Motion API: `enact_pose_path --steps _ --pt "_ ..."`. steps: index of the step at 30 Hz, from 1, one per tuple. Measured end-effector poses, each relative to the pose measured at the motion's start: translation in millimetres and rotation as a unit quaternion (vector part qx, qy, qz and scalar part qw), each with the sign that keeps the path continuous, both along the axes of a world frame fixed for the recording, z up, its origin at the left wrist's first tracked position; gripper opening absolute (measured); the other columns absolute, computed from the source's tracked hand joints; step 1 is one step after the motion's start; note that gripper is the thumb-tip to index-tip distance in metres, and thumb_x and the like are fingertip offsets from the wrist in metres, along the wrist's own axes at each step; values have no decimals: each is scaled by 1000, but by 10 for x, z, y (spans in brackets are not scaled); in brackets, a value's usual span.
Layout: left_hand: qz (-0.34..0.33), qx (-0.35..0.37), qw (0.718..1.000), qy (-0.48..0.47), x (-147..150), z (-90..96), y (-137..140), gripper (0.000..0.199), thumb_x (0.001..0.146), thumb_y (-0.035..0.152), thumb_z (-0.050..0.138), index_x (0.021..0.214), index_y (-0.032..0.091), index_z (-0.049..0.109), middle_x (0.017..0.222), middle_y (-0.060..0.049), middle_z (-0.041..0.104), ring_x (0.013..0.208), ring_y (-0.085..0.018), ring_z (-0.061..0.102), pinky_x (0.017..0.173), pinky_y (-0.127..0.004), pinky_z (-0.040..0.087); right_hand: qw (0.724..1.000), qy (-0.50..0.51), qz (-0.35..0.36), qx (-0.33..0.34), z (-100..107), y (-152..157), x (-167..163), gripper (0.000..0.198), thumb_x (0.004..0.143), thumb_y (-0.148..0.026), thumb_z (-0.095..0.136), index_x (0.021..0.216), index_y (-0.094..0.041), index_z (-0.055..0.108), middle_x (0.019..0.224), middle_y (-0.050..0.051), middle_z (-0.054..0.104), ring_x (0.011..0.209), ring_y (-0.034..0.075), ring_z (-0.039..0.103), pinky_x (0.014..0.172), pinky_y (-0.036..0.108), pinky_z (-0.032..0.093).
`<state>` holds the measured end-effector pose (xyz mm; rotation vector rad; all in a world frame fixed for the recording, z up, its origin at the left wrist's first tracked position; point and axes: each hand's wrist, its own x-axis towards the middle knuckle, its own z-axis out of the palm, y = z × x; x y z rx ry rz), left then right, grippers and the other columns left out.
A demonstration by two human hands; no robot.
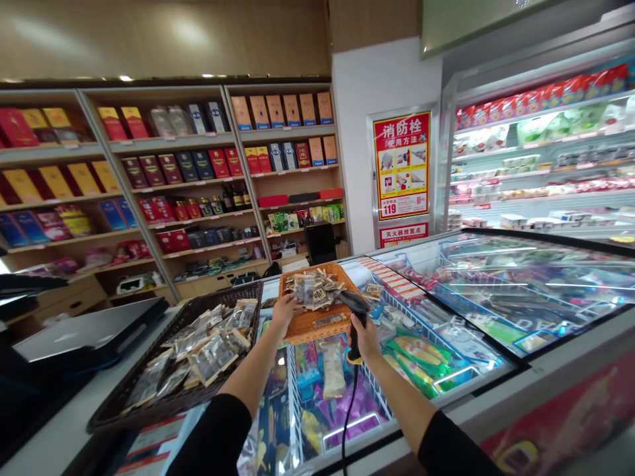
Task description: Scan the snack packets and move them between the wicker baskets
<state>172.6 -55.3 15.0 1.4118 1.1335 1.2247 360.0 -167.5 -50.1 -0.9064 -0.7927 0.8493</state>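
My right hand (366, 340) is wrapped around the handle of a black barcode scanner (353, 305), whose head points left over an orange wicker basket (317, 330). A cord hangs from the scanner's handle. At the basket's left side, my left hand (284, 313) has its fingers closed on the edge of a small clear-and-grey packet (303, 289). Many similar small packets (322, 291) are heaped toward the back of the basket, and one lies near its front. The basket rests on the glass top of a chest freezer (446, 390).
A dark brown wicker tray (106, 403) of packets stands left, beside a flat grey-topped device (94, 327) on the counter. Frozen goods in wire baskets show beneath the glass. Shelves of boxed bottles (188, 165) line the back wall; a lit refrigerated display (540, 158) stands right.
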Motion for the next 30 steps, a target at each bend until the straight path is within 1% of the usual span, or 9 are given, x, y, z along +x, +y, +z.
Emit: enact_pose_path --steps 1,2,4,6,10,16,20,26,30 --pt "-3 -35 996 -84 -100 8 -22 4 80 14 59 82 16 62 82 -5 67 73 -16 66 73 -32 55 1000 -7 1 5 7 -4 -27 36 76 -57 61 78 -22 51 48 -6 50 32 13 45 33 25 35" --pt "-9 -57 989 -135 -188 12 -45 5 79 13 60 82 16 61 82 -4 67 72 -15 66 73 -31 56 1000 -13 7 10 18 -8 -67 37 76 -57 60 78 -21 51 48 -6 50 32 13 45 33 25 35" --pt "-29 -75 979 -185 -306 9 -82 8 77 9 62 82 15 61 82 -4 67 73 -14 67 74 -30 57 999 -20 34 15 47 -21 -185 38 76 -58 59 80 -21 50 48 -7 50 31 12 45 32 24 35" --pt "-43 -68 977 -197 -337 -9 -97 10 76 8 63 84 14 62 85 -5 69 76 -14 67 75 -29 57 996 -33 78 9 73 -46 -335 39 77 -58 58 81 -20 50 48 -7 50 31 11 45 31 22 35" --pt "-65 -39 983 -165 -266 -74 -73 16 74 9 66 90 14 64 90 -6 71 78 -15 68 76 -29 57 987 -93 128 -8 65 -129 -581 36 80 -55 56 77 -20 49 45 -7 48 30 10 42 31 21 33" --pt "-51 -15 989 -139 -243 -171 -49 16 75 14 68 90 16 65 86 -4 72 83 -16 68 78 -28 55 979 -176 105 -3 17 -231 -620 35 84 -53 53 71 -21 48 42 -7 46 31 10 42 33 21 34" --pt "-38 -14 992 -121 -240 -195 -55 15 76 16 67 91 15 63 90 -6 72 85 -17 68 73 -26 55 980 -174 94 -7 19 -244 -605 36 83 -55 53 69 -21 47 41 -7 45 31 11 42 33 21 33" --pt "-27 -9 996 -83 -233 -179 -76 13 82 17 60 95 17 61 97 -6 72 92 -17 68 80 -29 55 984 -155 91 -3 12 -251 -615 38 82 -55 55 67 -21 48 42 -7 45 30 10 41 33 22 33" --pt "-15 -2 999 -47 -231 -188 -70 18 84 19 59 101 16 62 99 -7 72 98 -19 66 81 -29 55 985 -147 94 -5 27 -259 -618 38 82 -55 56 66 -21 48 43 -7 45 30 9 41 32 21 33"
